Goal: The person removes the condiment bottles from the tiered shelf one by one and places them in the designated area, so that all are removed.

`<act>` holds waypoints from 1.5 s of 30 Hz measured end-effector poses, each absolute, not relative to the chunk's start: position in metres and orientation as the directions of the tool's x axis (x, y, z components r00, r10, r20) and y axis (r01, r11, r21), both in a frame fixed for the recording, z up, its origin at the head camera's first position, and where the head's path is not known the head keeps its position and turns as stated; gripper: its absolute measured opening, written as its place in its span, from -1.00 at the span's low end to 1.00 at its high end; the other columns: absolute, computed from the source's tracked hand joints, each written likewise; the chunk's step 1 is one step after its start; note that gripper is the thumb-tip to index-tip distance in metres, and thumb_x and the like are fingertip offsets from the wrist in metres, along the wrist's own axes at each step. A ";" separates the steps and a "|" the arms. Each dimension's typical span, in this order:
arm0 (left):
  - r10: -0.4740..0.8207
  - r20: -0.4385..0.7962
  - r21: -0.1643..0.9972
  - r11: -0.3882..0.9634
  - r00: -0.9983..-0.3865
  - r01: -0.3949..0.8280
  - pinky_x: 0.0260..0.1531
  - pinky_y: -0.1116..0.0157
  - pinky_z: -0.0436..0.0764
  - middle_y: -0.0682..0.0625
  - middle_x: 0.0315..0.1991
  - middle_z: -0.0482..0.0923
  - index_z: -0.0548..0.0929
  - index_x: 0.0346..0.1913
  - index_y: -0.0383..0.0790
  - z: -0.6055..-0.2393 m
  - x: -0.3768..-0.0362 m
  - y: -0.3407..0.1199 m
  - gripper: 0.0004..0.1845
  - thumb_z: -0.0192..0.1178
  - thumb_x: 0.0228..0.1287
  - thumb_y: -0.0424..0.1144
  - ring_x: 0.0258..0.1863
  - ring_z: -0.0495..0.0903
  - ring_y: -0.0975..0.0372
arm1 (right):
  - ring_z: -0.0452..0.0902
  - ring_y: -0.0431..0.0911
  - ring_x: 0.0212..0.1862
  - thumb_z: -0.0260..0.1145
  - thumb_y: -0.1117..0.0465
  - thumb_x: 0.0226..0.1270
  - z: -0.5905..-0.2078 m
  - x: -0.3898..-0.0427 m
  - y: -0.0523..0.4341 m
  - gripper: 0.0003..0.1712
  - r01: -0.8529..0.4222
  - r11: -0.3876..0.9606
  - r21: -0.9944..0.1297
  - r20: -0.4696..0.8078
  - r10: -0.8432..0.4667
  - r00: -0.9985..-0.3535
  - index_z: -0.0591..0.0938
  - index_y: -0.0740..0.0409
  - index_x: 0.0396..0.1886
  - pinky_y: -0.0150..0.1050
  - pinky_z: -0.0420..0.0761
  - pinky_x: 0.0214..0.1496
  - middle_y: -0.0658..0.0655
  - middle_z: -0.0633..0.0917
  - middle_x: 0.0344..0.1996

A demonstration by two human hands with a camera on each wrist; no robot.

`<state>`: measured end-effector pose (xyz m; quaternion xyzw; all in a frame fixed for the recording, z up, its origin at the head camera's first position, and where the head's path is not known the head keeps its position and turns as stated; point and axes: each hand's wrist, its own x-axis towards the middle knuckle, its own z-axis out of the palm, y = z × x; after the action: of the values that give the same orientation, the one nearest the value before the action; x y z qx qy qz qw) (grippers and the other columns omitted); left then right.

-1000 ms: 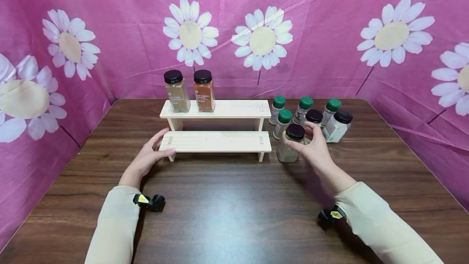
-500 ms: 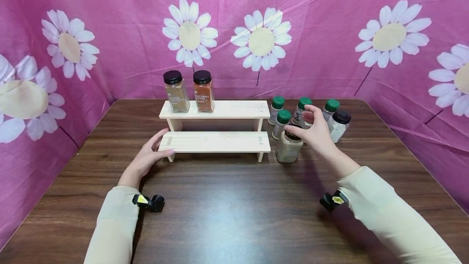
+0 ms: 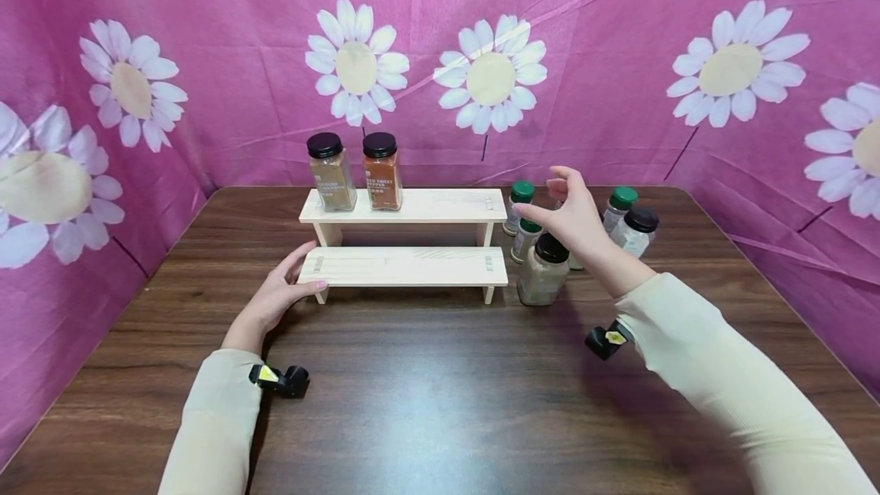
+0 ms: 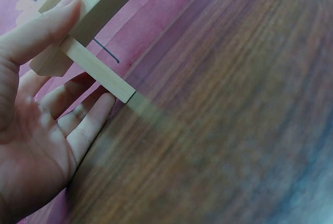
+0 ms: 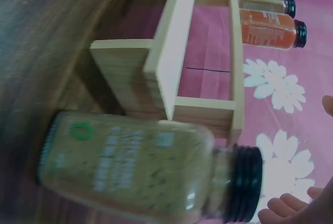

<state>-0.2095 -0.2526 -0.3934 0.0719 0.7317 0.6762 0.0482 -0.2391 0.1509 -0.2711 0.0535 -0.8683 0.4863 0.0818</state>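
My left hand (image 3: 275, 296) holds the left end of a two-tier wooden rack (image 3: 406, 266). Its thumb presses the lower shelf's edge, and its fingers reach behind near a leg (image 4: 99, 70). My right hand (image 3: 580, 220) is raised over the spice jars on the right, thumb and fingers apart, with nothing between them. Just below it, a square jar of beige-brown spice (image 3: 541, 281) with a black lid stands upright at the rack's right end. On the upper shelf's left half stand a ground cinnamon jar (image 3: 334, 183) and a red sweet pepper jar (image 3: 383, 185).
Behind the square jar are small green-capped jars (image 3: 521, 193), some partly hidden by my right hand. A black-lidded jar of white contents (image 3: 634, 234) stands farther right. A pink flowered cloth (image 3: 426, 151) hangs behind the brown wooden table (image 3: 412, 396).
My right hand has let go of the square spice jar and risen up and back, slightly left. The jar stays standing in its place. My left hand has not moved.
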 end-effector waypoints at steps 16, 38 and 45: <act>0.167 0.050 0.995 0.071 -0.985 0.063 -0.19 0.45 0.40 -0.12 0.04 0.25 -0.04 0.31 -0.29 -0.398 -0.213 -0.253 -0.20 0.15 0.02 -0.48 -0.12 0.37 0.34 | 0.21 0.02 0.07 0.39 -0.05 -0.14 -0.251 -0.265 0.108 -0.04 -0.195 0.482 -0.854 0.172 -0.093 -0.981 0.12 0.15 0.22 -0.10 0.32 -0.02 0.22 0.27 0.08; 0.162 0.030 0.995 0.091 -0.986 0.045 -0.18 0.46 0.38 -0.20 0.10 0.18 -0.03 0.31 -0.25 -0.398 -0.211 -0.254 -0.19 0.16 0.02 -0.46 -0.10 0.34 0.34 | 0.25 -0.08 0.05 0.37 -0.15 -0.18 -0.261 -0.279 0.035 -0.05 -0.173 0.483 -0.858 0.142 -0.100 -0.985 0.17 0.09 0.19 -0.21 0.34 -0.02 0.11 0.30 0.10; 0.168 0.044 0.995 0.086 -0.985 0.059 -0.19 0.44 0.39 -0.15 0.06 0.23 -0.04 0.31 -0.26 -0.398 -0.210 -0.255 -0.19 0.17 0.02 -0.45 -0.12 0.37 0.33 | 0.28 -0.07 0.01 0.41 -0.08 -0.19 -0.270 -0.280 0.013 -0.07 -0.200 0.434 -0.878 0.162 -0.123 -0.979 0.20 0.16 0.17 -0.25 0.36 -0.06 0.13 0.33 0.06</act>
<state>-0.2102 -0.2548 -0.3977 0.0770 0.7358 0.6716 0.0403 -0.2798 0.0127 -0.2701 0.0957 -0.8460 0.5233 0.0367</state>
